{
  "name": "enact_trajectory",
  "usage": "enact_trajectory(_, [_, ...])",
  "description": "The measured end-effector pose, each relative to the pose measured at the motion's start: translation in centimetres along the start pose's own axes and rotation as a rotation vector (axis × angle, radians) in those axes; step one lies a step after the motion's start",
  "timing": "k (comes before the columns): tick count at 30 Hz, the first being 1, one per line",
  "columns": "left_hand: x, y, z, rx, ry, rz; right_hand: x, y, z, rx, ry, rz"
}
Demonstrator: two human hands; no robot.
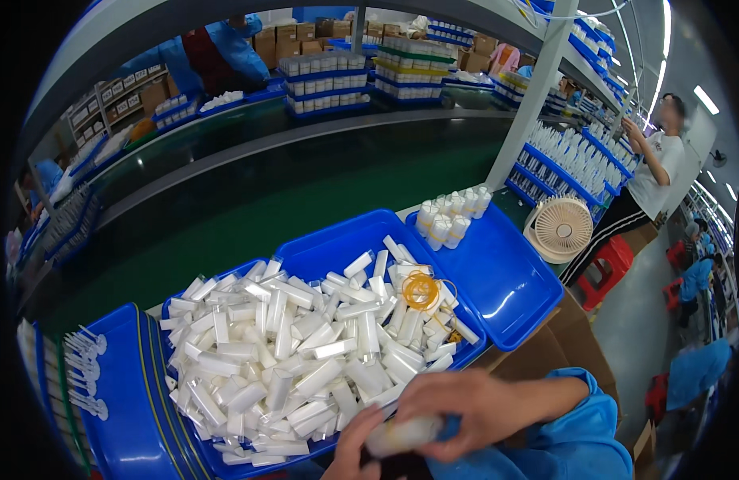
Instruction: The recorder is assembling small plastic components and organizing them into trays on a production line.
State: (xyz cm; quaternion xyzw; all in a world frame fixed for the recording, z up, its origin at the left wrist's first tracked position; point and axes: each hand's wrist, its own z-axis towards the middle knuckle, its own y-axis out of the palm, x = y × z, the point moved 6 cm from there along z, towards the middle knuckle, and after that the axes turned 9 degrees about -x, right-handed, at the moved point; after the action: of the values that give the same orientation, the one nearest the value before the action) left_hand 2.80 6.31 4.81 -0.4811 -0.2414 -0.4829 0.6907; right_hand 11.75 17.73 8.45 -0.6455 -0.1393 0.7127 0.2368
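My curled left fingers (357, 437) and right fingers (435, 391) clasp a blurred, whitish cylindrical bundle (403, 437), likely mid-gathering, needing steady pressure next.

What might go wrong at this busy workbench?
The blurred whitish item in the right hand, with the left hand close against it, might slip. White pieces, heaped high in the blue tray, could spill over its rim. The loose orange bands on the heap may get buried.
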Motion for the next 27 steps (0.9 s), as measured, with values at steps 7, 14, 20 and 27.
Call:
enact_trajectory(7, [-0.2,-5.1,-9.6,0.449,0.066,-0.151,8.0,-18.7,-4.7,0.807,0.544,-0.658])
enact_trajectory(14, [2.5,-11.9,-14.4,0.415,-0.151,0.329,19.8,-26.0,-6.0,0.774,0.676,-0.817])
enact_trajectory(20, [4.3,-19.6,-15.2,0.369,-0.516,0.993,25.3,-24.9,-4.4,0.766,0.589,-0.578])
enact_trajectory(27, [-1.7,-26.0,-12.4,0.181,-0.488,1.221,20.3,-25.0,-4.4,0.691,0.474,-1.136])
